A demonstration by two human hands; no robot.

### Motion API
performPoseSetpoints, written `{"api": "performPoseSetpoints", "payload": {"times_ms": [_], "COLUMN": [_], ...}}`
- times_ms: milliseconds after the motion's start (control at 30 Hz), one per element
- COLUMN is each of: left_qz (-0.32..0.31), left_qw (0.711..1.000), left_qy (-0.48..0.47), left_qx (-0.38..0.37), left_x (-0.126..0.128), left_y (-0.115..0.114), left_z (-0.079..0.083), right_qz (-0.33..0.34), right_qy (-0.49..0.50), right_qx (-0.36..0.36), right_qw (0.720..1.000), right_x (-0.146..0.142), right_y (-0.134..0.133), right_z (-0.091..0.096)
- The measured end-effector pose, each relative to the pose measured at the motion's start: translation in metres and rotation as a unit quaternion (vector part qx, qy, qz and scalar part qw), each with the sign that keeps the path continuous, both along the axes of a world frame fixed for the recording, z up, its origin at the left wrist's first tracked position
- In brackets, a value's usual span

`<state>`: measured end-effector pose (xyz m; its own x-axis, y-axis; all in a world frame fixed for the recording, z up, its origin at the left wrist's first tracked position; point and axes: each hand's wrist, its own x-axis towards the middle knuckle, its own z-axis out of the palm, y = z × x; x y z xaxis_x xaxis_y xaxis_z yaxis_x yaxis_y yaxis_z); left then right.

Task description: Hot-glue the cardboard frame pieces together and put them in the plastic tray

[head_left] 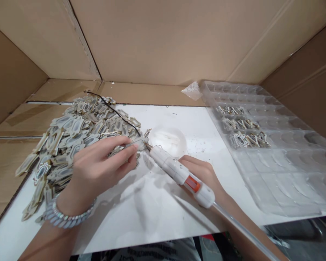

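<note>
My left hand (100,166) pinches a small flat beige-grey ornamental piece (138,144) between thumb and fingers. My right hand (203,170) is closed around a white pen-shaped tool (170,165) with an orange window and a clear tube at its rear. The tool's narrow metal tip (148,146) meets the right end of the piece, or lies very close to it. Most of my right fingers are hidden behind the tool. Just beyond the tip sits a round translucent dish (176,139) with white content.
A big pile of similar flat pieces (76,127) covers the left side, with a thin black cord (114,110) across it. At the right lies a clear compartment tray (260,181); several compartments hold metal-coloured pieces (250,139). Cardboard walls (163,43) enclose the white work surface (119,224).
</note>
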<state>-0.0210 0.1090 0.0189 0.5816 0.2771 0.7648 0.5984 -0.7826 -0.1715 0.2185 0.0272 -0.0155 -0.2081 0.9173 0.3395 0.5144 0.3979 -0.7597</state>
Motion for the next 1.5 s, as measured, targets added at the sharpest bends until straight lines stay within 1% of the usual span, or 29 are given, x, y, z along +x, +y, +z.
{"api": "performPoseSetpoints", "payload": {"times_ms": [233, 467, 633, 700, 767, 833, 900, 933, 1033, 1133, 1233, 1300, 1433, 1500], "left_qz": [0.015, 0.037, 0.023, 0.02, 0.005, -0.025, -0.063, -0.078, -0.111, -0.136, -0.147, -0.146, -0.147, -0.147], "left_qw": [1.0, 0.999, 0.999, 0.999, 0.998, 0.993, 0.98, 0.97, 0.937, 0.904, 0.873, 0.848, 0.791, 0.774], "left_qy": [-0.008, -0.009, -0.017, -0.022, -0.034, -0.054, -0.093, -0.115, -0.162, -0.183, -0.206, -0.231, -0.289, -0.304], "left_qx": [-0.023, -0.027, -0.029, -0.04, -0.06, -0.107, -0.167, -0.2, -0.289, -0.362, -0.417, -0.454, -0.518, -0.535], "left_x": [-0.001, -0.002, -0.003, -0.003, 0.0, 0.005, 0.014, 0.019, 0.031, 0.035, 0.035, 0.036, 0.039, 0.04], "left_y": [-0.002, -0.003, -0.003, -0.004, -0.005, -0.008, -0.013, -0.016, -0.025, -0.031, -0.036, -0.039, -0.043, -0.043], "left_z": [0.001, 0.002, 0.001, 0.0, 0.0, 0.001, 0.002, 0.002, -0.001, -0.009, -0.017, -0.019, -0.015, -0.013], "right_qz": [0.006, 0.004, 0.003, -0.013, -0.051, -0.096, -0.118, -0.117, -0.095, -0.061, -0.038, -0.029, -0.017, -0.02], "right_qy": [0.006, 0.01, 0.0, -0.01, -0.009, 0.016, 0.054, 0.077, 0.146, 0.205, 0.241, 0.256, 0.263, 0.253], "right_qx": [0.002, 0.009, -0.001, -0.016, -0.022, -0.03, -0.071, -0.1, -0.179, -0.22, -0.237, -0.241, -0.238, -0.228], "right_qw": [1.0, 1.0, 1.0, 1.0, 0.998, 0.995, 0.989, 0.985, 0.968, 0.952, 0.94, 0.936, 0.935, 0.94], "right_x": [0.0, 0.002, 0.002, 0.002, 0.002, 0.002, 0.002, 0.003, 0.004, 0.004, 0.002, 0.0, -0.002, -0.002], "right_y": [0.0, 0.0, 0.0, 0.001, 0.001, 0.0, -0.002, -0.003, -0.006, -0.006, -0.004, -0.004, -0.004, -0.005], "right_z": [0.002, 0.002, 0.005, 0.005, 0.006, 0.007, 0.009, 0.011, 0.014, 0.014, 0.013, 0.013, 0.014, 0.014]}}
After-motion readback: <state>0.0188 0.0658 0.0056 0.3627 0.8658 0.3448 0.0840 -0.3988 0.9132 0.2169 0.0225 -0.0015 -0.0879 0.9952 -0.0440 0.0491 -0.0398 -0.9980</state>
